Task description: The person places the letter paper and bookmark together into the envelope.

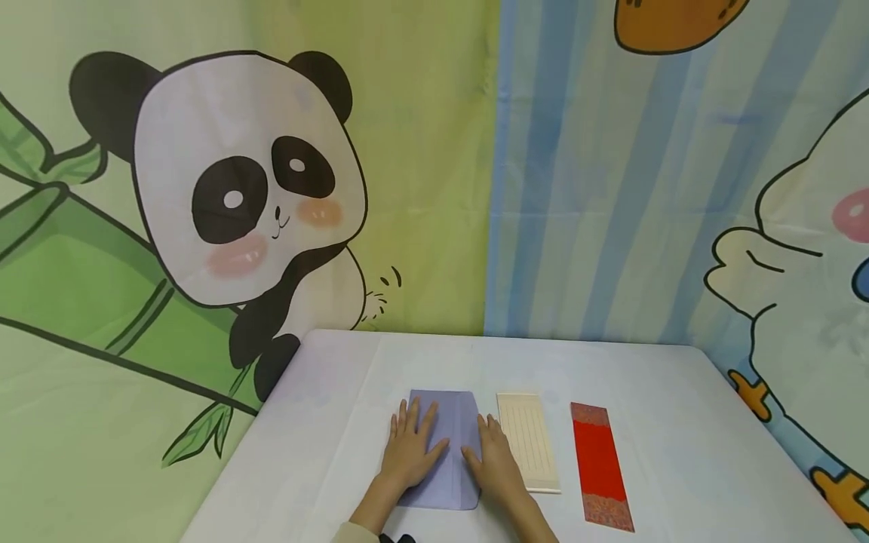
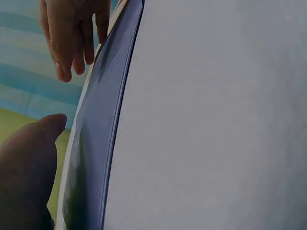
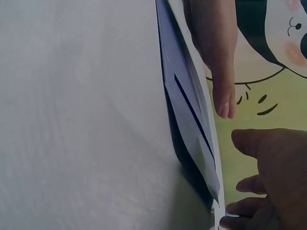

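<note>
A lavender paper envelope (image 1: 453, 415) lies flat on the white table, its long flap side toward the right. My left hand (image 1: 409, 446) is spread over its left half, fingers straight and thumb pointing inward. At the right edge my right hand (image 1: 498, 464) stays with extended fingers, its thumb reaching over the paper. Seen from the right wrist, the flap edge of the envelope (image 3: 184, 96) stands slightly raised. The left wrist view shows the envelope (image 2: 98, 129) edge-on, with the right hand (image 2: 74, 36) hanging above its far end.
Just right of the right hand lies a cream sheet with ruled lines (image 1: 528, 437). Farther right is a red strip (image 1: 600, 460) with patterned ends. The white table (image 1: 686, 422) reaches back to a cartoon-printed curtain (image 1: 434, 166).
</note>
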The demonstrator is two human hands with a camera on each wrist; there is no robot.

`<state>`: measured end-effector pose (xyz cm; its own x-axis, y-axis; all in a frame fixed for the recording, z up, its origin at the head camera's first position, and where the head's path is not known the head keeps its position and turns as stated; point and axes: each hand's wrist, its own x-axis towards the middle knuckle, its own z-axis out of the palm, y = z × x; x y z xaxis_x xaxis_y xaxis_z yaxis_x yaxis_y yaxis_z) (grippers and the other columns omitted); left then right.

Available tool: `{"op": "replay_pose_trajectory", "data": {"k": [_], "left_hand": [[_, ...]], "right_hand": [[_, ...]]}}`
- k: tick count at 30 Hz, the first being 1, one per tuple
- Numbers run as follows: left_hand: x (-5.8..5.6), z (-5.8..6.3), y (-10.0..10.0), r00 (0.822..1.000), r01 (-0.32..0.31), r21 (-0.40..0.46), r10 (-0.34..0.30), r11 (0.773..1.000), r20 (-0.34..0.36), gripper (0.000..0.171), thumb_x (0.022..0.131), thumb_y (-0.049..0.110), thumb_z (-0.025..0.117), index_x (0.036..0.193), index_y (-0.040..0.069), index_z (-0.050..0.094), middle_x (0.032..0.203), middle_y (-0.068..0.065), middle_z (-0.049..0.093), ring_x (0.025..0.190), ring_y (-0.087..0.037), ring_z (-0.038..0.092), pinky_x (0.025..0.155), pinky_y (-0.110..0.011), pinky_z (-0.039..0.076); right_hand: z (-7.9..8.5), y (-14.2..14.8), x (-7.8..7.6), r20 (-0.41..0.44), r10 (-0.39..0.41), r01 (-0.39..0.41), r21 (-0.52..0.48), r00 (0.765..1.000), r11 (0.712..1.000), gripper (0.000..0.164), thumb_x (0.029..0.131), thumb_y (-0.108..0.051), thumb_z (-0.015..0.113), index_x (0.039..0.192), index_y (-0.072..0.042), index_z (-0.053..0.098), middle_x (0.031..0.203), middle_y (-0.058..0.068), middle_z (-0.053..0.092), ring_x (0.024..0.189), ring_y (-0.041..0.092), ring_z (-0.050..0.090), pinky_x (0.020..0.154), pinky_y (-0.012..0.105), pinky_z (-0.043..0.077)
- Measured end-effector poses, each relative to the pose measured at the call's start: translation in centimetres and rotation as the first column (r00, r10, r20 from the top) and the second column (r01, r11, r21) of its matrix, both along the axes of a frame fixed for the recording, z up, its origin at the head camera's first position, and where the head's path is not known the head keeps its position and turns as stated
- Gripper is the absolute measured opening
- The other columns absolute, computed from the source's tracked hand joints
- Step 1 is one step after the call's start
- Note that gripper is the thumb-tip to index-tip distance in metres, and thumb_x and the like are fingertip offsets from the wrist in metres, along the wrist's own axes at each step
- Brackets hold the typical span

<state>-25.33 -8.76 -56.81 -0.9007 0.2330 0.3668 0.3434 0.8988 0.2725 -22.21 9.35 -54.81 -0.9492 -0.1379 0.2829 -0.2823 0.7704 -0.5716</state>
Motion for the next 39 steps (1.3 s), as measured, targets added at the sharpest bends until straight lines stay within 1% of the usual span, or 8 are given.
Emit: {"op": "replay_pose_trajectory", "data": {"k": [5, 9, 16, 23, 30, 33, 36, 39], "left_hand": [[0.4, -1.4, -0.7, 0.998, 0.013, -0.022, -0.012, 1.000, 0.065, 0.063, 0.088, 0.054, 0.038, 0.139, 0.018, 0.033, 0.145, -0.021, 0.020, 0.133, -0.041, 0.012, 0.103, -0.056, 0.012], [0.6, -1.8, -0.8, 0.999, 0.008, -0.056, -0.006, 0.998, 0.032, 0.060, 0.088, 0.051, 0.039, 0.137, 0.016, 0.038, 0.143, -0.022, 0.024, 0.133, -0.039, 0.017, 0.103, -0.056, 0.013], [0.5, -1.7, -0.8, 1.000, -0.009, -0.047, 0.011, 0.999, 0.027, 0.058, 0.089, 0.050, 0.040, 0.136, 0.015, 0.040, 0.143, -0.022, 0.025, 0.133, -0.037, 0.019, 0.103, -0.055, 0.013], [0.4, -1.6, -0.8, 0.999, -0.006, -0.032, 0.007, 0.999, 0.047, 0.059, 0.090, 0.049, 0.039, 0.137, 0.015, 0.038, 0.144, -0.021, 0.024, 0.133, -0.037, 0.019, 0.104, -0.054, 0.012], [0.3, -1.5, -0.9, 0.999, -0.009, -0.024, 0.010, 1.000, 0.032, 0.058, 0.090, 0.049, 0.038, 0.136, 0.014, 0.039, 0.143, -0.020, 0.026, 0.132, -0.036, 0.021, 0.104, -0.053, 0.013], [0.3, -1.4, -1.0, 1.000, -0.007, -0.018, 0.008, 1.000, 0.029, 0.059, 0.090, 0.050, 0.037, 0.136, 0.015, 0.039, 0.143, -0.020, 0.026, 0.132, -0.036, 0.022, 0.104, -0.053, 0.014], [0.2, -1.4, -1.1, 0.999, -0.008, -0.013, 0.008, 1.000, 0.045, 0.060, 0.090, 0.052, 0.034, 0.137, 0.016, 0.038, 0.144, -0.019, 0.025, 0.133, -0.035, 0.021, 0.104, -0.052, 0.013], [-0.1, -1.3, -1.2, 0.998, -0.011, -0.006, 0.012, 1.000, 0.061, 0.063, 0.089, 0.055, 0.033, 0.138, 0.016, 0.036, 0.145, -0.018, 0.023, 0.133, -0.035, 0.019, 0.104, -0.052, 0.011]], "right_hand": [[-0.9, -1.0, 0.6, 0.007, -0.023, 0.023, 0.034, 1.000, 0.999, 0.067, 0.083, -0.033, 0.059, 0.130, 0.010, 0.038, 0.131, 0.037, 0.033, 0.122, 0.050, 0.029, 0.096, 0.059, 0.024], [-1.1, -1.4, 0.7, -0.008, -0.037, 0.037, 0.018, 0.999, 0.999, 0.062, 0.083, -0.029, 0.060, 0.127, 0.011, 0.041, 0.129, 0.037, 0.036, 0.121, 0.050, 0.031, 0.095, 0.059, 0.025], [-1.2, -1.1, -0.2, -0.064, -0.070, 0.054, -0.224, 0.995, 0.973, 0.047, 0.076, 0.001, 0.062, 0.119, 0.014, 0.048, 0.122, 0.029, 0.049, 0.113, 0.041, 0.046, 0.090, 0.047, 0.039], [-0.9, -0.5, -0.7, 0.113, -0.085, 0.128, -0.459, 0.990, 0.879, 0.046, 0.072, 0.009, 0.056, 0.118, 0.004, 0.055, 0.113, 0.022, 0.058, 0.095, 0.029, 0.057, 0.073, 0.035, 0.049], [-0.7, 0.1, -1.1, 0.260, 0.094, 0.072, -0.565, 0.961, 0.822, 0.038, 0.078, -0.002, 0.057, 0.116, 0.000, 0.058, 0.126, 0.025, 0.048, 0.121, 0.038, 0.037, 0.093, 0.048, 0.036], [-0.8, 0.4, -1.3, 0.298, 0.193, 0.037, -0.620, 0.935, 0.784, 0.041, 0.081, -0.006, 0.056, 0.122, -0.001, 0.054, 0.131, 0.024, 0.044, 0.124, 0.037, 0.033, 0.095, 0.048, 0.034], [-1.0, 0.8, -1.4, 0.326, 0.297, 0.011, -0.690, 0.898, 0.724, 0.046, 0.084, -0.009, 0.054, 0.129, -0.004, 0.048, 0.138, 0.023, 0.034, 0.127, 0.034, 0.026, 0.097, 0.046, 0.032], [-1.1, 1.0, -1.4, 0.331, 0.460, -0.015, -0.799, 0.824, 0.601, 0.053, 0.087, -0.010, 0.051, 0.138, -0.007, 0.035, 0.143, 0.025, 0.021, 0.123, 0.034, 0.033, 0.091, 0.044, 0.039]]}}
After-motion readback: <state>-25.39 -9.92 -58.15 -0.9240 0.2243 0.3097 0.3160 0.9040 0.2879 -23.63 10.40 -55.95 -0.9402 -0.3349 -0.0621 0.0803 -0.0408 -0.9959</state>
